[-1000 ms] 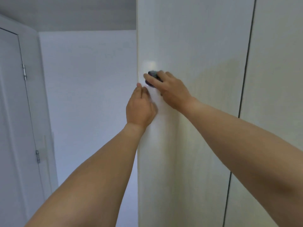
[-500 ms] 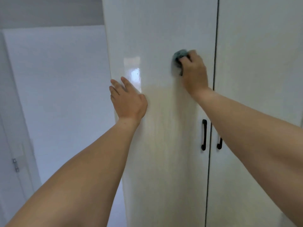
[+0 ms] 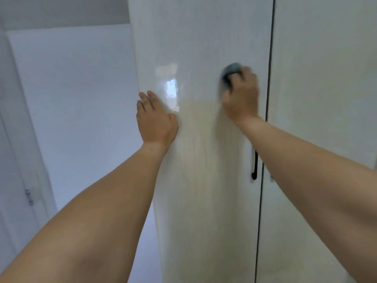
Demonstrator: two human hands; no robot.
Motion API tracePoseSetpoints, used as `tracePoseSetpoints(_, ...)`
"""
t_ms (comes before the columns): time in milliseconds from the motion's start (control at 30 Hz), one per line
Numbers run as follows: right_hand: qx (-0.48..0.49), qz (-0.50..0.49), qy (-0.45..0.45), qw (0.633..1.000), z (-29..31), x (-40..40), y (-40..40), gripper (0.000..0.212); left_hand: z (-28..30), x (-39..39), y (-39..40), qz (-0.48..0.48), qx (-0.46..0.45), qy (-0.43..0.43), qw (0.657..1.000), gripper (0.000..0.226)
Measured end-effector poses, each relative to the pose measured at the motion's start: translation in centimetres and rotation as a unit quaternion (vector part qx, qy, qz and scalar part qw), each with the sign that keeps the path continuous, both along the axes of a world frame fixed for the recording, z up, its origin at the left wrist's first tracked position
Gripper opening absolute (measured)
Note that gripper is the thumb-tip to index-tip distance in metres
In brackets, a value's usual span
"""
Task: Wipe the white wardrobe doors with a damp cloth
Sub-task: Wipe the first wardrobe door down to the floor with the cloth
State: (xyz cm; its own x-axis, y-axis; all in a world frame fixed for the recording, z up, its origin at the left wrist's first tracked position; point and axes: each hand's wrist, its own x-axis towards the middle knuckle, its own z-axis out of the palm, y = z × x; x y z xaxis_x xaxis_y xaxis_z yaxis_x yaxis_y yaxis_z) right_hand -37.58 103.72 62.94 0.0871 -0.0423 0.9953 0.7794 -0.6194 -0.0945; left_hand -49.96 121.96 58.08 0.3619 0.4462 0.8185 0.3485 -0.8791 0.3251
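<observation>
Up against the white wardrobe door [image 3: 204,180], a person's right hand [image 3: 241,97] grips a bunched grey-blue cloth [image 3: 230,71], its fingers curled around the wad and pressing it to the glossy panel; hand and cloth are motion-blurred. Just right of that hand runs the dark seam to the neighbouring door [image 3: 326,99], and below its wrist hangs a black handle [image 3: 255,166], partly hidden by the forearm. Well to the left of the cloth, the left hand [image 3: 156,121] lies flat on the panel near its outer edge, fingers straight. Beyond that hand stands a pale wall [image 3: 77,109].
</observation>
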Motion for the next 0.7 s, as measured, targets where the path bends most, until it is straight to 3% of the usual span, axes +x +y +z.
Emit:
tracePoseSetpoints(100,-0.126,0.048,-0.064,0.989,-1.8,-1.9,3.7,0.03,-0.4,-0.5,0.5,-0.04,-0.011,-0.009,0.999,0.077)
tracePoseSetpoints(200,0.009,0.093,0.018,0.996,-1.3,-1.5,4.4,0.014,-0.9,-1.8,1.6,-0.082,-0.011,-0.015,0.996,0.075)
tracePoseSetpoints(267,0.05,0.107,0.012,0.993,-2.5,-2.4,5.3,0.019,-1.6,-2.7,2.7,-0.104,0.012,-0.008,0.994,0.074)
tracePoseSetpoints(333,-0.05,0.108,-0.064,0.991,-4.8,-4.1,7.6,0.016,-2.4,-3.7,3.6,-0.122,0.026,0.003,0.992,0.075)
tracePoseSetpoints(400,-0.174,0.12,-0.144,0.967,-6.2,-5.0,9.5,0.013,-3.0,-4.3,4.1,-0.138,0.028,0.01,0.99,0.073)
tracePoseSetpoints(467,-0.212,0.095,-0.187,0.955,-3.8,-5.0,10.9,0.017,-3.3,-4.6,4.4,-0.149,0.033,0.002,0.988,0.07)
tracePoseSetpoints(600,-0.103,0.091,-0.124,0.983,4.2,-6.5,13.3,0.019,-3.3,-4.7,5.9,-0.141,0.055,-0.031,0.988,0.062)
tracePoseSetpoints(633,-0.069,0.086,-0.13,0.985,4.8,-6.6,14.1,0.011,-3.3,-4.6,6.3,-0.144,0.064,-0.041,0.987,0.059)
tracePoseSetpoints(700,-0.103,0.069,-0.188,0.974,3.1,-6.5,14.9,0.003,-3.3,-4.6,6.6,-0.139,0.077,-0.063,0.985,0.051)
